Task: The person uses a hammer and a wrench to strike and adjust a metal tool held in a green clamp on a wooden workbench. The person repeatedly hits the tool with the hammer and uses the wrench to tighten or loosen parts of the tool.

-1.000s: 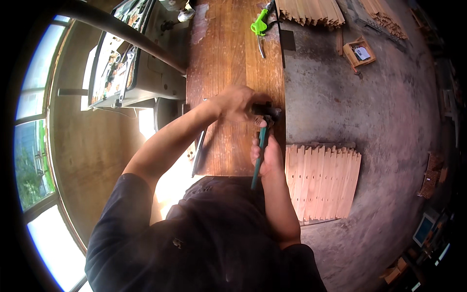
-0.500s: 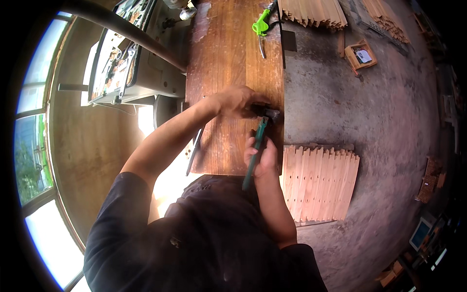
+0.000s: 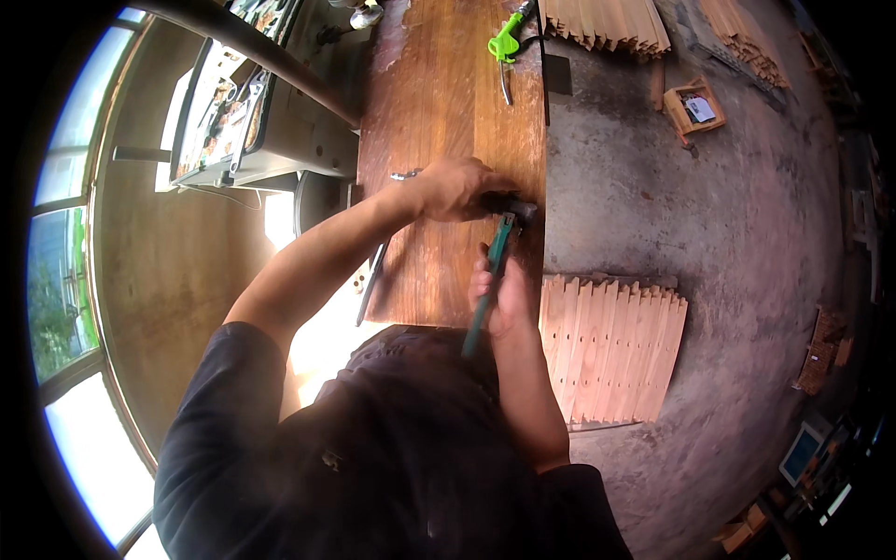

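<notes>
My right hand (image 3: 504, 294) is wrapped round a long green handle (image 3: 487, 291), which slants from near my waist up to a dark metal piece. That dark metal piece (image 3: 521, 211) lies across the handle's far end, somewhat like a hammer head; its exact kind is too dark to make out. Bent over its left end is my left hand (image 3: 459, 189), fingers curled and partly hidden. Both hands are over the right side of the brown wooden bench (image 3: 439, 280), near its edge.
A bright green air blow gun (image 3: 504, 45) lies at the bench's far end. Pale wooden strips (image 3: 611, 350) are stacked to the lower right, with another stack (image 3: 611, 23) farther off. A wooden box (image 3: 695, 105) sits on the floor. Wrenches (image 3: 247, 117) lie on the cabinet at left.
The view has shifted slightly. A small metal tool end now shows beside my left wrist. Both hands keep their places at the dark metal piece and the green handle.
</notes>
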The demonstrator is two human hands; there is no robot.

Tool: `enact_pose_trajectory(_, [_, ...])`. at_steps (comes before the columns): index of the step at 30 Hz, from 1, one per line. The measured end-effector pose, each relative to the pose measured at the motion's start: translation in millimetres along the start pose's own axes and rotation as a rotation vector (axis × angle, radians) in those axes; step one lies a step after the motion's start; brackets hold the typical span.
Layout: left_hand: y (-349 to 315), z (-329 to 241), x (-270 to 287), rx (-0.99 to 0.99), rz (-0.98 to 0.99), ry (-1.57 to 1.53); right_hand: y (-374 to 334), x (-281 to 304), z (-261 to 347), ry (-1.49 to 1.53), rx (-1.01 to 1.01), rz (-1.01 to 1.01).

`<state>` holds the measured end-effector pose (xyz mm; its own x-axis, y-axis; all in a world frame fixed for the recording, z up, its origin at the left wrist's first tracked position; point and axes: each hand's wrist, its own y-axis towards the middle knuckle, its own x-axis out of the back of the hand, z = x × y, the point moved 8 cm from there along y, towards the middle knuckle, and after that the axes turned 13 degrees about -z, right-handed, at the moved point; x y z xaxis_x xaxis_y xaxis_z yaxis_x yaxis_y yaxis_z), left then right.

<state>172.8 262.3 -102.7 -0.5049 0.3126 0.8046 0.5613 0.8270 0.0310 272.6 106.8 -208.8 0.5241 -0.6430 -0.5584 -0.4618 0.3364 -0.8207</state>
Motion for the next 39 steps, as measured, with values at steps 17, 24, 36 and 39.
enact_pose_trajectory(17, [0,14,-8,0.15,-0.049,0.263,-31,-32,12,-0.29,0.202,-0.115])
enact_pose_trajectory(24, [-1,19,-15,0.161,-0.027,0.379,-33,-28,22,-0.539,0.388,-0.101])
enact_pose_trajectory(36, [-6,18,-17,0.168,-0.085,0.403,-33,-28,24,-0.576,0.317,-0.195])
enact_pose_trajectory(39, [-8,21,-20,0.162,-0.134,0.415,-36,-34,21,-0.419,0.174,-0.181])
